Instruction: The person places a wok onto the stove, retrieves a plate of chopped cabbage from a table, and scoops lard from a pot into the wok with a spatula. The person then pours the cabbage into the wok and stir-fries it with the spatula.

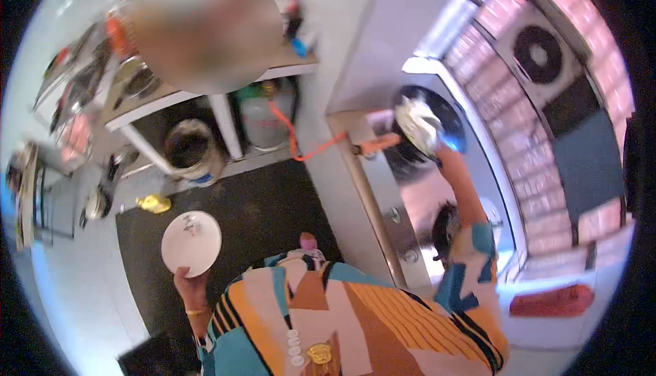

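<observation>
My left hand (188, 282) grips the lower rim of a white plate (192, 243), thumb on top. The plate faces up, with a small dark mark near its top edge. On the right, my right hand (447, 159) reaches to a whitish, crumpled-looking thing (418, 124) over a black wok (447, 106). Its fingers are blurred and partly hidden, so I cannot make out their grip. An orange handle-like piece (380, 145) sticks out to the left beside the wok.
An orange hose (294, 145) runs from a gas cylinder (265, 123) to the counter (365, 195). A bucket (193, 150) stands under a cluttered table (273, 72). A yellow packet (154, 203) lies by the dark mat (273, 205). A window is on the right.
</observation>
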### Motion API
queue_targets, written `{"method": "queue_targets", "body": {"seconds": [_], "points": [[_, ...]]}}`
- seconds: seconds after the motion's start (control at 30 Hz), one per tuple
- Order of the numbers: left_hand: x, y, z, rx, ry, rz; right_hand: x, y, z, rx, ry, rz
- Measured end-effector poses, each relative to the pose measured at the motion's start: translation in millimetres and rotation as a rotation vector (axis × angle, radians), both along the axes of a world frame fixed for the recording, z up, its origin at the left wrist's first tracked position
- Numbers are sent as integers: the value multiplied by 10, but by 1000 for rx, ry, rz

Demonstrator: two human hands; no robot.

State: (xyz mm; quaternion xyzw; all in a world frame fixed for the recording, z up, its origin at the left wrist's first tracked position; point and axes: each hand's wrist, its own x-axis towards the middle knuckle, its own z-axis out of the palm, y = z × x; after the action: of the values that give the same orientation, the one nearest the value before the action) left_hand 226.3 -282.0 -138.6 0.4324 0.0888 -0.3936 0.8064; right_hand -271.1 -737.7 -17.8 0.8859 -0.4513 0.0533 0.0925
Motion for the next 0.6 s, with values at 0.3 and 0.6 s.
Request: {"method": "queue_targets", "body": {"seconds": [0.3,0.6], "points": [[238,295,50,-7,167,86,-87,423,-407,-194,-101,66],[695,1103,-40,-24,124,217,2088,1308,-463,510,-1020,-7]]}}
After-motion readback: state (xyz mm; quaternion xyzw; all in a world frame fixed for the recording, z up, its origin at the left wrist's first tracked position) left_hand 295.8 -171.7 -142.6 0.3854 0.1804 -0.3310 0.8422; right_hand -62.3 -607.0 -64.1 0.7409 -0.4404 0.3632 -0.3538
